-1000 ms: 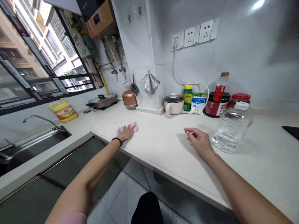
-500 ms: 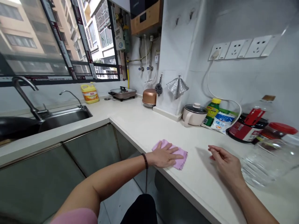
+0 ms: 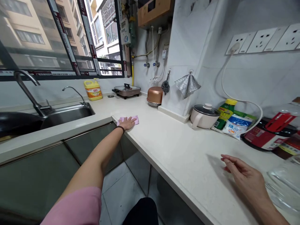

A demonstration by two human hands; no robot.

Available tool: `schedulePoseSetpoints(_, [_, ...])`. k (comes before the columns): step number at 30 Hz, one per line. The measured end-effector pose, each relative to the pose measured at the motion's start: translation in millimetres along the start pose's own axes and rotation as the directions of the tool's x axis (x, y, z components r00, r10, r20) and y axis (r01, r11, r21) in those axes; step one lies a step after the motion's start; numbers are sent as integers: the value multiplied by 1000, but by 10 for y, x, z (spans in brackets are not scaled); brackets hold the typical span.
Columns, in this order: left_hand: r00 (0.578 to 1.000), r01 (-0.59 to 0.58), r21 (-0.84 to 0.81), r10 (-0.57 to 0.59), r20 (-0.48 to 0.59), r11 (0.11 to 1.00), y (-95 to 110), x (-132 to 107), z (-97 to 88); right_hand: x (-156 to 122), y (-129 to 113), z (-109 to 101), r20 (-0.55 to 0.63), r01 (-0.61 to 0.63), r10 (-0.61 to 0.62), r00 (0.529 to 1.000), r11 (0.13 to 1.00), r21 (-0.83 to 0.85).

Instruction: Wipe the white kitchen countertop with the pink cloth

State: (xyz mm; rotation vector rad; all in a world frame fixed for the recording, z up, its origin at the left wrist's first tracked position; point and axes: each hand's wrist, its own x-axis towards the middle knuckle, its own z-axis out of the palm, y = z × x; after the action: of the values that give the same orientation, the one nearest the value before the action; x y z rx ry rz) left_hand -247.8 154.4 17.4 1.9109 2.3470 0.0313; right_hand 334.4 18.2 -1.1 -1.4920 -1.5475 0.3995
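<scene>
My left hand lies flat with its fingers spread, pressing a small pink cloth onto the white countertop. It is at the inner corner of the counter, by the front edge. Part of the cloth is hidden under the palm. Over the right part of the counter, my right hand is loosely curled, thumb against the index finger, with nothing visible in it. A clear plastic bottle stands close to its right side.
At left is a sink with two taps and a black pan. Along the back stand a yellow detergent jug, an electric pan and a copper-coloured pot. A pink lidded pot, a green bottle and a dark red container line the right wall.
My left hand and the pink cloth have slid away along the front edge, up and left to the counter's corner. My right hand keeps its curled pose; the view has shifted a little.
</scene>
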Motion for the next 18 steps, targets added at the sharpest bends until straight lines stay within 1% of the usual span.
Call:
schedulePoseSetpoints(2, [998,55,-5,-55,-25,998,-41,116,-2,9,15,2,6,1,-1,1000,1000,1])
schedulePoseSetpoints(5, [996,66,-14,-67,-54,998,-34,154,9,5,6,23,15,4,-4,1000,1000,-1])
schedulePoseSetpoints(8, [997,59,-20,-60,-57,998,20,70,17,-18,-49,49,39,41,-42,998,999,13])
schedulePoseSetpoints(11, [998,40,-8,-40,-38,999,160,-101,25,-44,-117,74,45,87,-88,995,996,33])
schedulePoseSetpoints(13, [1000,-17,12,17,-22,1000,321,-269,37,-56,-148,93,42,109,-111,993,993,46])
schedulePoseSetpoints(15, [992,-125,21,125,2,992,532,-478,59,-61,-158,116,47,118,-120,992,992,51])
schedulePoseSetpoints(16, [980,-197,16,196,20,980,653,-593,74,-61,-154,128,54,117,-120,991,992,50])
schedulePoseSetpoints(18, [931,-359,-8,359,59,933,907,-817,111,-55,-129,149,68,118,-121,990,992,43])
